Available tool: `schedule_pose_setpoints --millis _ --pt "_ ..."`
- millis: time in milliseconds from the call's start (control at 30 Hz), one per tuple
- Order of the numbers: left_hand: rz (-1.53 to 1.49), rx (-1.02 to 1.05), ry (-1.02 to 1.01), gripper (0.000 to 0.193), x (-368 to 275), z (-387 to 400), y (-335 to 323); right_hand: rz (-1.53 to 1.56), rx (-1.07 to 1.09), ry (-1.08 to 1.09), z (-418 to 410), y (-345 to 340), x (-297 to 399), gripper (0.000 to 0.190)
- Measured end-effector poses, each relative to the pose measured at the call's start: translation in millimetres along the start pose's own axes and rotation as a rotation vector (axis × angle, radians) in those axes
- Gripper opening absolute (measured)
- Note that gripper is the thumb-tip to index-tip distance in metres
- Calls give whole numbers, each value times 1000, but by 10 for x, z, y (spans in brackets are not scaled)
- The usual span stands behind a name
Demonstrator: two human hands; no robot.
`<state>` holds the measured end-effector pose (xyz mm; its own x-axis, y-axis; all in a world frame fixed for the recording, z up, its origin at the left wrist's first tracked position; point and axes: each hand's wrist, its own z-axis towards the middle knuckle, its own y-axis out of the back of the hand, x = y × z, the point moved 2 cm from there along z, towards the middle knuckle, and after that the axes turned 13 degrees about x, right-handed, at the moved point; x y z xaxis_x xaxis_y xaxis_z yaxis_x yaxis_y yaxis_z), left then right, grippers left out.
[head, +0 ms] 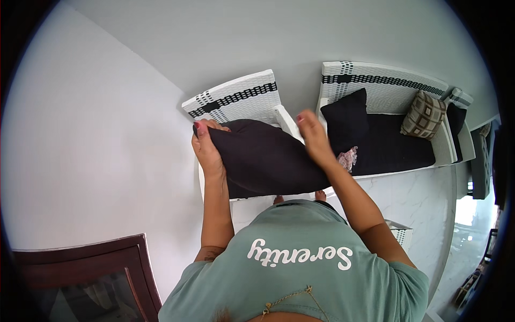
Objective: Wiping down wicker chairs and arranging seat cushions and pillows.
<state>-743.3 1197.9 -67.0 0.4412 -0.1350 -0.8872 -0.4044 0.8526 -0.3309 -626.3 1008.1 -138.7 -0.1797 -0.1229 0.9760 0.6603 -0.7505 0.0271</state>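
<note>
My left hand [209, 147] grips one corner of a black cushion [267, 159], its thumb on top of the cloth. The cushion is held above the seat of a white woven armchair [237, 98] and hides most of that seat. Beside the cushion's right edge is my right hand [316, 139], slightly blurred, with its fingers bent; whether it touches the cushion I cannot tell.
A white woven sofa [382, 92] at the right holds another black cushion [346, 116], a checked cushion [424, 114] and a small pink cloth [347, 159]. Walls rise behind and at the left. A dark wooden frame with glass [141, 257] is at lower left.
</note>
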Motion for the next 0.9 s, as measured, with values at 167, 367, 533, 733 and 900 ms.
schedule_pose_setpoints --millis 167,367,533,733,900 --pt "-87 -102 -33 46 -137 -75 210 194 -148 -108 -14 569 -17 24" --pt "-243 -16 -21 46 -125 -94 24 -619 457 275 -176 -479 435 21" --pt "-341 -205 -99 46 -336 -62 285 -297 -125 -227 -166 730 -124 27" --pt "-188 -286 -72 44 -290 -54 290 -568 448 57 -724 108 821 26" --pt "94 -409 18 42 -199 -34 217 -649 255 109 -768 73 186 26"
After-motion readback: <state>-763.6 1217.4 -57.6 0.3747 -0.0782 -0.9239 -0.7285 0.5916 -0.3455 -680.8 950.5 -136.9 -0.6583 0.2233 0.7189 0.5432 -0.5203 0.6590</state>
